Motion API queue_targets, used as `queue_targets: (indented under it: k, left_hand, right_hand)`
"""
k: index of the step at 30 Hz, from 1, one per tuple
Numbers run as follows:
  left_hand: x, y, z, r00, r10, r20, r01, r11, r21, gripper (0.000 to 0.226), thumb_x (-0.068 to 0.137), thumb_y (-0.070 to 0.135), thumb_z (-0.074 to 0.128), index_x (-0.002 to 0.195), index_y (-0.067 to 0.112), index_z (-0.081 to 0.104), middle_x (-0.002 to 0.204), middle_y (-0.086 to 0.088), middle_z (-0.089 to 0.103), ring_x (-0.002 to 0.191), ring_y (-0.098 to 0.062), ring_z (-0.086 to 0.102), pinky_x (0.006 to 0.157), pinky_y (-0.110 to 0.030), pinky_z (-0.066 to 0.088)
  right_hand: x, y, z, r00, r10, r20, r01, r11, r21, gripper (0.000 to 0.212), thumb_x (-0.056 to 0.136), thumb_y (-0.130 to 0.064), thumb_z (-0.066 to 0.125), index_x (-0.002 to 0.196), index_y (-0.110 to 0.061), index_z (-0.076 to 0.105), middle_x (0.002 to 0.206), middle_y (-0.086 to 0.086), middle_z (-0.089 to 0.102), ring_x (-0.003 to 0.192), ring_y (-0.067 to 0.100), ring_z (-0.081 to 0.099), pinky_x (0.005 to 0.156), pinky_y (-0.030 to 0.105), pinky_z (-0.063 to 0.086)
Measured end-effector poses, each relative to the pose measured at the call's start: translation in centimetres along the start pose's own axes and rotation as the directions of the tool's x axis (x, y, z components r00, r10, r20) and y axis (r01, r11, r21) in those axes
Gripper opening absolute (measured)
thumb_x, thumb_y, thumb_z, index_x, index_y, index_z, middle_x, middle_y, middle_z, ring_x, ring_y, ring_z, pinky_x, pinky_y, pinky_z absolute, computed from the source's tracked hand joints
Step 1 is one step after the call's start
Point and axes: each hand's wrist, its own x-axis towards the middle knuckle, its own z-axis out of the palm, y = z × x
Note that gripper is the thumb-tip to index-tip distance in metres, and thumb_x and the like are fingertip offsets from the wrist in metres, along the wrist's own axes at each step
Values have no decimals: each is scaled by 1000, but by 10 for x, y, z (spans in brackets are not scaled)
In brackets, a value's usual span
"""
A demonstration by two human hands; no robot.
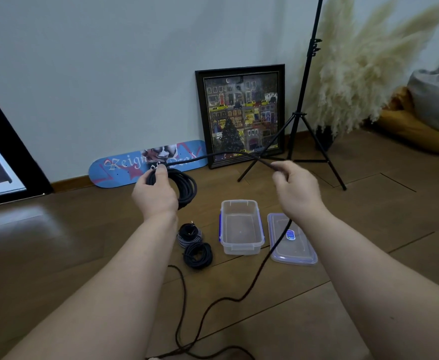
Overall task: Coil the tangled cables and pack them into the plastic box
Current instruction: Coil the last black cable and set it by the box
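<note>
- Two finished coils lie on the wooden floor [369, 203] just left of the plastic box: a striped coil [189, 234] with a plug sticking up, and a dark coil [197, 255] touching its near side.
- The plastic box [241, 227] stands open on the floor between the two forearms, clear-walled with blue clips on its sides, and nothing lies inside it.
- Its lid [292, 239] lies flat just to the right of the box, with a small blue sticker on it; the print is too small to read.
- The left hand [154, 192] grips a large black cable coil [180, 184] raised above the floor, thumb curled over the top of the loops.
- The right hand [296, 189] pinches the loose length of the same cable [228, 154], which arches in the air between the two hands.
- From the right hand the cable drops across the lid, runs over the floor and loops back toward the bottom edge of the view, where it lies slack.
- A blue skateboard deck [124, 167] leans on its edge against the wall [109, 74] behind the left hand; the lettering reads "Reign", and the rest is hidden by the hand and coil.
- A framed picture [241, 113] of a city street with yellow cabs and a tree leans on the wall behind the arching cable.
- A black tripod stand [301, 110] spreads its legs to the right of the frame, near pampas grass [364, 74] in a dark pot.
- Cushions [421, 115] are piled at the far right.
</note>
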Motion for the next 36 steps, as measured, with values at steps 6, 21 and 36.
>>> queue_targets:
  k: [6,21,36]
  left_hand:
    - [4,-1,-6,999,35,19,-36,998,52,36,96,33,59,121,9,64,117,-3,67,106,-17,62,84,-23,46]
    - [-49,12,17,761,6,649,17,999,-28,24,98,24,57,116,11,64,67,3,58,52,-11,49,47,-21,43]
    - [-61,21,14,642,-171,747,346,935,-84,35,85,50,59,93,16,64,52,2,38,45,-11,37,50,-23,34]
  right_hand:
    - [-4,-11,-11,994,-107,38,113,944,-308,20,99,-19,50,113,-15,64,102,1,65,91,18,57,73,27,44]
    - [-10,-39,5,935,-166,312,54,940,338,13,93,-16,62,84,-14,71,80,8,66,70,11,58,72,37,54]
    - [-10,-28,19,985,-166,-48,173,953,249,16,89,-27,70,77,-21,61,74,-7,62,71,10,58,70,34,52]
